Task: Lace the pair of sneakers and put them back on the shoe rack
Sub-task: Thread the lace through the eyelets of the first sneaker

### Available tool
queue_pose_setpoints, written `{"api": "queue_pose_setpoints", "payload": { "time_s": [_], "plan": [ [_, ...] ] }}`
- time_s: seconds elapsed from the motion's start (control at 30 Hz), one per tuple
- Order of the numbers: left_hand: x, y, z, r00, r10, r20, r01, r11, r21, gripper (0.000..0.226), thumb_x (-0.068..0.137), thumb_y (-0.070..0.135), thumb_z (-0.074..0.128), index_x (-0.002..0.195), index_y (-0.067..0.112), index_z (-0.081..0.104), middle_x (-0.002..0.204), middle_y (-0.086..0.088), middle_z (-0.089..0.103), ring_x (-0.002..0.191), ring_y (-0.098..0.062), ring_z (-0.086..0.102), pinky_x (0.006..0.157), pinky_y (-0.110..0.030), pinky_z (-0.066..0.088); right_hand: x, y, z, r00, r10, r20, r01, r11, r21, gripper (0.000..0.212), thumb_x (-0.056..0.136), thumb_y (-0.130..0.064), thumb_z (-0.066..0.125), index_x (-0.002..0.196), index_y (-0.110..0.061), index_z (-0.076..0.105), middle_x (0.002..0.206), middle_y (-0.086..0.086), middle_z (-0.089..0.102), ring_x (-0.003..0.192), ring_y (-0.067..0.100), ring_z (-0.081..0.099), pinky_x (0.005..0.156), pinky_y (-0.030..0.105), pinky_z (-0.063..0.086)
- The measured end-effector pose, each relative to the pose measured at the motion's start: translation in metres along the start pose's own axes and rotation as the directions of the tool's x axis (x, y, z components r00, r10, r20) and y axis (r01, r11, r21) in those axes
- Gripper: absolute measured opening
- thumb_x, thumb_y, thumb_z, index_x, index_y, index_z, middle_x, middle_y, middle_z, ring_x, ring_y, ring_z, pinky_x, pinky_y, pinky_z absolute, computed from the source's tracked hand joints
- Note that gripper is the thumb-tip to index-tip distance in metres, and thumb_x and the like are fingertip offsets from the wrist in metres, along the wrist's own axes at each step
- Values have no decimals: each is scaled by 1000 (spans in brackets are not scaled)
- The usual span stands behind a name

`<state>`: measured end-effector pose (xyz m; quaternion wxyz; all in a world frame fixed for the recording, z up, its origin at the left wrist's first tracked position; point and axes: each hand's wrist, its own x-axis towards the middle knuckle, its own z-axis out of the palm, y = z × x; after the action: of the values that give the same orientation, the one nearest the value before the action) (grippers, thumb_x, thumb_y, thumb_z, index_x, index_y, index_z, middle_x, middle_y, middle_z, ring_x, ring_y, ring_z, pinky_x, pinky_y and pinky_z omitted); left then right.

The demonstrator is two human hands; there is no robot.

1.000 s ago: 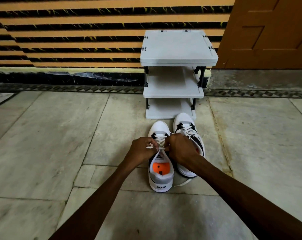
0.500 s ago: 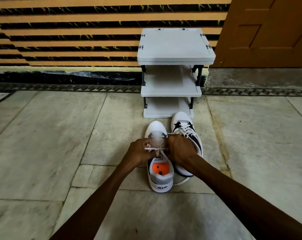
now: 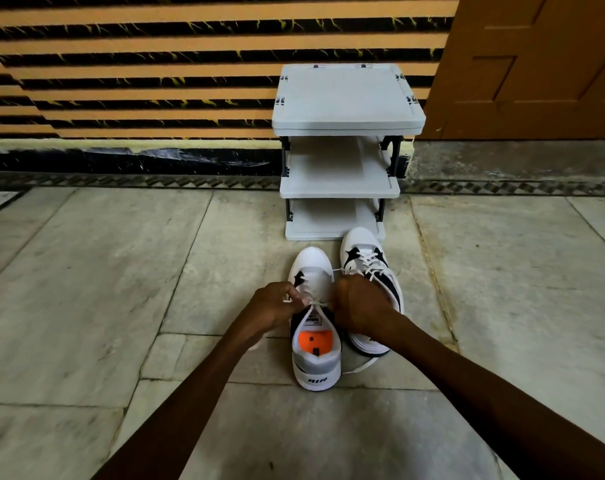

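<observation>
Two white and black sneakers stand on the stone floor, toes toward a grey three-shelf shoe rack. The left sneaker shows an orange insole and "AIR" on its heel. My left hand and my right hand are over its tongue, each pinching an end of its white lace. The right sneaker has its lace crossed through the eyelets, and my right hand hides its rear part. A loose lace end trails on the floor behind it.
The rack stands against a striped orange and black wall. A brown wooden door is to the right of the rack. Stone floor tiles spread to the left and right of the shoes.
Both hands stayed on the left sneaker's lace and worked it a little. The camera view shifted slightly; the shoes and the rack did not move.
</observation>
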<state>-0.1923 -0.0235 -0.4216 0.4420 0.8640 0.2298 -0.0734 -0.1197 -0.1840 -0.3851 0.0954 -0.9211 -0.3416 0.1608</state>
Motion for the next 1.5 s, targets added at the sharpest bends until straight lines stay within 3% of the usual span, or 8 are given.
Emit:
{"api": "queue_pose_setpoints", "payload": {
  "time_s": [0.13, 0.23, 0.33, 0.53, 0.73, 0.93, 1.27, 1.5],
  "plan": [
    [-1, 0, -7, 999, -26, 40, 27, 999, -32, 25, 89, 36, 62, 67, 24, 67, 86, -2, 72, 80, -11, 61, 66, -19, 40, 2, 10, -13, 988, 4, 153, -49, 956, 291, 21, 86, -14, 56, 89, -4, 75, 95, 14, 74, 90, 25, 68, 81, 35, 54],
    [-3, 10, -18, 996, -11, 94, 25, 989, -146, 30, 93, 34, 56, 69, 21, 69, 77, -2, 69, 72, -7, 58, 66, -20, 40, -1, 15, -26, 984, 79, 162, -168, 726, 667, 20, 89, -9, 57, 78, -13, 73, 73, -3, 69, 64, 2, 62, 58, 17, 46],
    [-6, 23, -29, 993, 24, 113, 11, 955, -297, 29, 97, 27, 51, 74, 16, 65, 69, 2, 57, 58, -4, 47, 54, -15, 35, -3, 14, -32, 990, 69, 119, -138, 462, 876, 18, 96, -9, 53, 86, -4, 67, 81, 2, 68, 72, -1, 63, 68, 10, 46],
    [-6, 34, -36, 993, 101, 57, -58, 857, -512, 21, 97, 19, 50, 87, 12, 66, 86, 2, 65, 78, -10, 56, 69, -22, 44, 2, 5, -26, 995, 80, 60, -80, 282, 956, 22, 95, -6, 54, 78, -11, 68, 89, 7, 67, 93, 19, 59, 99, 36, 47],
    [-7, 30, -26, 995, 93, -32, -95, 833, -545, 20, 94, 13, 56, 104, 3, 70, 94, -2, 71, 82, -10, 60, 75, -21, 49, 4, 4, -22, 992, 99, 77, -99, 238, 966, 18, 96, -9, 53, 87, -8, 68, 87, 5, 69, 82, 15, 65, 67, 17, 55],
    [-6, 28, -8, 990, 74, -124, -138, 736, -663, 22, 88, 4, 62, 107, 0, 70, 91, -4, 74, 79, -6, 69, 69, -16, 53, 8, 2, -14, 988, 147, 46, -74, 189, 979, 14, 93, -3, 56, 90, -3, 69, 88, 7, 71, 73, 12, 66, 66, 19, 57],
    [0, 15, 6, 895, 282, -346, -289, 957, 30, 30, 82, 18, 69, 111, 23, 71, 85, 2, 75, 78, -11, 70, 77, -31, 58, 18, 0, 1, 971, 229, 73, -125, 219, 968, 13, 89, 0, 62, 99, 1, 71, 83, 23, 71, 66, 22, 59, 69, 38, 49],
    [-6, 15, 17, 874, 322, -365, -255, 942, 219, 21, 88, 24, 56, 106, 22, 68, 86, -1, 74, 75, -14, 67, 72, -35, 57, 18, -6, 6, 967, 243, 79, -110, 118, 987, 15, 90, 10, 55, 94, 4, 68, 61, 6, 64, 38, 1, 58, 38, 13, 42]
  ]
}}
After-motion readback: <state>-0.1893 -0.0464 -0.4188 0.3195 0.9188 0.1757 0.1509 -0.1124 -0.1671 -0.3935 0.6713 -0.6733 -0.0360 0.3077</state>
